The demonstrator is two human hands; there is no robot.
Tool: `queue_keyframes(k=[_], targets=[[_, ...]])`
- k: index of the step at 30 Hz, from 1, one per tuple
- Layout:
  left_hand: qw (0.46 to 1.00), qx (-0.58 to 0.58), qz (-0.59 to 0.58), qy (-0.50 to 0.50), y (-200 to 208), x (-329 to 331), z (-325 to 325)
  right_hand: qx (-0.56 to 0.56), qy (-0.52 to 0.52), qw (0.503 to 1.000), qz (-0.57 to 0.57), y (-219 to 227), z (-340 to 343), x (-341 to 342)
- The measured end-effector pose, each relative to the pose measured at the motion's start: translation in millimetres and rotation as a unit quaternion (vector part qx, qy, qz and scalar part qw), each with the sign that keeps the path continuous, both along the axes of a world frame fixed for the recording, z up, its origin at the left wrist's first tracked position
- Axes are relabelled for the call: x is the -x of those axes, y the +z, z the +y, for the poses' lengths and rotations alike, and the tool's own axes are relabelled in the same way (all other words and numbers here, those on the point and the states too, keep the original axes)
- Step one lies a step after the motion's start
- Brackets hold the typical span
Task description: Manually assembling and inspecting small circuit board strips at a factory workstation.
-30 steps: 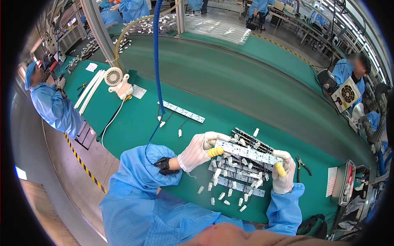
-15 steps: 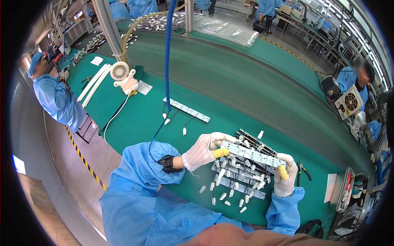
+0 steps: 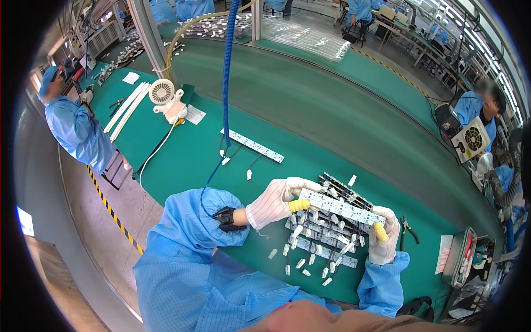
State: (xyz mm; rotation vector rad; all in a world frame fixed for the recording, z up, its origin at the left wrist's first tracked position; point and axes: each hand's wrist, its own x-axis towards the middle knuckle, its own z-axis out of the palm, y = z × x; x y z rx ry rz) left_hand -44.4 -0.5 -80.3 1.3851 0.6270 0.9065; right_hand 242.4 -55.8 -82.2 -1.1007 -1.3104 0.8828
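Note:
Between my two gloved hands I hold a long white circuit board strip point(image 3: 342, 208). My left hand point(image 3: 282, 203) pinches its left end, with a yellow-tipped thumb in front. At the right end my right hand point(image 3: 385, 235) grips it the same way. Under and around the held strip lie several more board strips point(image 3: 348, 260) with black wires and white connectors point(image 3: 324, 273). One separate board strip point(image 3: 254, 146) with wired connectors lies farther off to the left. A black wrist strap point(image 3: 227, 219) with a coiled blue cord point(image 3: 227, 83) is on my left wrist.
Right of my right hand lie pliers point(image 3: 409, 230); beyond them stands a grey tool box point(image 3: 462, 257). A small white fan point(image 3: 168, 100) and white strips point(image 3: 129, 113) are at the left. A conveyor belt point(image 3: 310, 91) runs behind. Co-workers sit at left point(image 3: 74, 127) and right point(image 3: 477, 113).
Both hands keep hold of the strip in nearly the same place. The view has shifted very slightly; nothing was picked up or put down.

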Motion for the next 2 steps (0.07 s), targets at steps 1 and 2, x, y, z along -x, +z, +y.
queue_keyframes(k=[1, 2], targets=[[1.0, -0.01, -0.002, -0.002, 0.2, -0.5, 1.2, -0.024, -0.009, 1.0, -0.014, -1.1, 0.8, 0.4], [0.998, -0.026, 0.065, 0.001, 2.7, 0.2, 1.3, -0.024, -0.007, 1.0, -0.015, -1.0, 1.1, 0.0]])
